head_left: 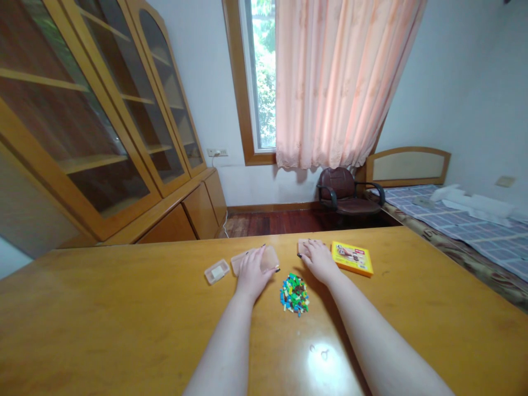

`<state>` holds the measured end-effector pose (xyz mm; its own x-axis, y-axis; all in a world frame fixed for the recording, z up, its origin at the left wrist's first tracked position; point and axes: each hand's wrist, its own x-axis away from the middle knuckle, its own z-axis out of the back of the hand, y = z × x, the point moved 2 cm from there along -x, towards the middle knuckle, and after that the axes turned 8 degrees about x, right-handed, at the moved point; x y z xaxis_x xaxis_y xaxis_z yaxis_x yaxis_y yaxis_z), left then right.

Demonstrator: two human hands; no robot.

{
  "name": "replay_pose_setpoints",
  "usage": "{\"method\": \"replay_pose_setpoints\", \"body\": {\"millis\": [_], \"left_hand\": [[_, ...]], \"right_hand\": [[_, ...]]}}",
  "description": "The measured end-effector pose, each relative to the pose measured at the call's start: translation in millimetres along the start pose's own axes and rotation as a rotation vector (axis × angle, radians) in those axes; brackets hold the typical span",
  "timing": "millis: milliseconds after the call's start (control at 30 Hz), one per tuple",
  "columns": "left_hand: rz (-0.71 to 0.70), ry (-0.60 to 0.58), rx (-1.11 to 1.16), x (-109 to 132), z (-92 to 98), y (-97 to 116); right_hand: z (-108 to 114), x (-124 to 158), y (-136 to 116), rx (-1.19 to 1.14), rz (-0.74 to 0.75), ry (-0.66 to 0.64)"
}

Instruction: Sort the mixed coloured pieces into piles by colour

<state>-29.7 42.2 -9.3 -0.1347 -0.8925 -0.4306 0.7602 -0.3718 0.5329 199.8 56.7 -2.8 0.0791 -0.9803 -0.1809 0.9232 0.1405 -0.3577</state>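
Note:
My left hand (pixel 252 273) is laid over a pale pink translucent plastic box (pixel 270 257), with the fingers across it and the thumb at its near right side. Further right, my right hand (pixel 320 263) grips another pale pink plastic box (pixel 303 246), most of which the hand hides. Between my forearms lies a pile of small toy bricks (pixel 294 294) in green, blue, brown, yellow and white. Left of my left hand sits a small pink tray (pixel 216 271) with a whitish piece in it. A flat yellow box (pixel 352 258) with a printed picture is just right of my right hand.
Everything stands on a glossy wooden table (pixel 124 319). A glass-fronted cabinet (pixel 157 181) rises at the left. Past the table's far edge are a brown armchair (pixel 348 192) and a pink curtain (pixel 338 82); a bed (pixel 466 225) is at the right.

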Motion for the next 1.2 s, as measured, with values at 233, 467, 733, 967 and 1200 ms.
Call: {"method": "replay_pose_setpoints", "body": {"millis": [233,467,733,967,1200], "left_hand": [[-0.149,-0.115,-0.028,4,-0.6,15],[0.123,-0.102,-0.174,4,-8.5,-2],[0.208,-0.084,-0.237,2,-6.6,-10],[0.345,0.092,-0.321,6,3.4,-6],[0.388,-0.098,-0.363,4,-6.5,-10]], "right_hand": [[-41,9,-60,-0.923,-0.041,-0.158],[-42,-4,-24,-0.708,-0.263,0.017],[-20,5,-27,-0.159,0.048,0.165],[-9,20,-54,0.061,0.470,-0.084],[-26,13,-49,0.144,0.311,-0.200]]}}
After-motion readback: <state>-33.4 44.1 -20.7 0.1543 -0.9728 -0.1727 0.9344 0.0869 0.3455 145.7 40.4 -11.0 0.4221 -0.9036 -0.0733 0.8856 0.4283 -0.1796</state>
